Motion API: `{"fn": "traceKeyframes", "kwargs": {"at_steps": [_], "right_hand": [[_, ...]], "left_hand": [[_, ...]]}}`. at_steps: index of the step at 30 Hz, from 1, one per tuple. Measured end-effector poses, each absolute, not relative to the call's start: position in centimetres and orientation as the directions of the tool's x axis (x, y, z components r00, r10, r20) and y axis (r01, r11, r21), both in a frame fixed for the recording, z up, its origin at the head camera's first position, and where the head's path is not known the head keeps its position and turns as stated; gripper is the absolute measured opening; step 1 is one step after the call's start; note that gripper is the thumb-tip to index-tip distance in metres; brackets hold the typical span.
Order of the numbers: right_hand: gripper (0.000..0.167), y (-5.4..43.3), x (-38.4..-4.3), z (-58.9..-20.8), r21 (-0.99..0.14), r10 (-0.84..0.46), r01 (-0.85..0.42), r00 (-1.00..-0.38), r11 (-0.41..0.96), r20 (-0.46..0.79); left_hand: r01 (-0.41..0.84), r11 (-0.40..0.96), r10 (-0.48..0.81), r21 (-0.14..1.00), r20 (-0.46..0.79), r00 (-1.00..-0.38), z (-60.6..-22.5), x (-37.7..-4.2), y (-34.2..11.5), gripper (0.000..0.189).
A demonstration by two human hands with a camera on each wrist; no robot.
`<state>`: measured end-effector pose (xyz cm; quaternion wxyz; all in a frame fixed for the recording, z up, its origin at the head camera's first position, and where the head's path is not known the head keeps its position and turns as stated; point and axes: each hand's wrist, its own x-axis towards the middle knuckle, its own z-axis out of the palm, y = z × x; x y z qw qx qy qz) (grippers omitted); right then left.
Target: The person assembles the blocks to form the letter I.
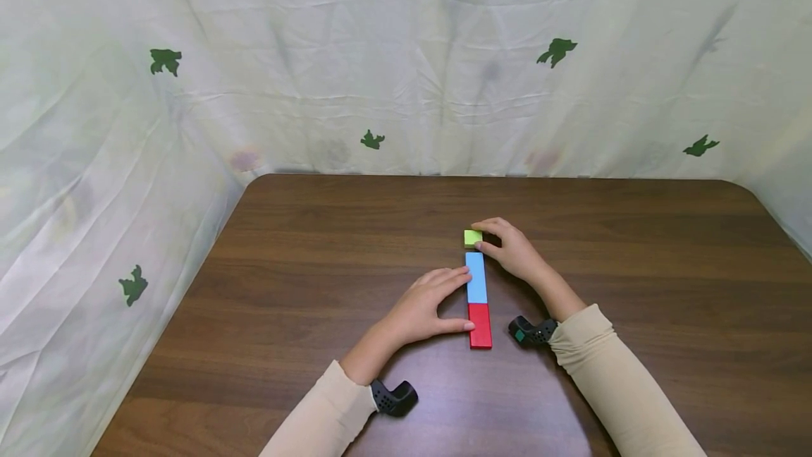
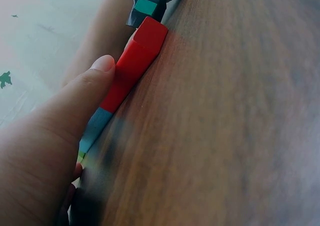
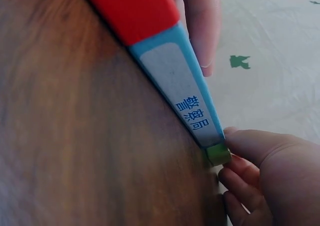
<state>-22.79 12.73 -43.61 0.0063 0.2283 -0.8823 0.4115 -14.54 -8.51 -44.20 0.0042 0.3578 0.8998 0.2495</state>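
A red block and a blue block lie end to end in a line on the table. The blue one bears a pale label with characters, seen in the right wrist view. Beyond its far end is a small light-green block, a narrow gap apart in the head view. My right hand pinches this green block from the right between thumb and fingers. From the left, my left hand rests against the row, its fingertips at the blue block and its thumb at the red one.
The brown wooden table extends around the blocks on every side. A pale curtain with green leaf-like patches hangs behind its far edge and along the left. Each wrist wears a dark camera, the right one close to the red block.
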Motion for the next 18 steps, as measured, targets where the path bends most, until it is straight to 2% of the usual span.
{"fn": "traceKeyframes", "kwargs": {"at_steps": [10,18], "right_hand": [[0.039,13.2,-22.2,-42.3,-0.771,-0.358,-0.378,-0.910,0.512,0.208],[0.042,14.3,-20.5,-40.3,-0.723,-0.342,-0.428,-0.898,0.542,0.275]], "left_hand": [[0.650,0.595,0.645,0.473,0.202,-0.737,-44.0,-14.7,-8.6,0.071],[0.622,0.609,0.602,0.492,0.223,-0.767,-43.4,-14.7,-8.6,0.071]]}}
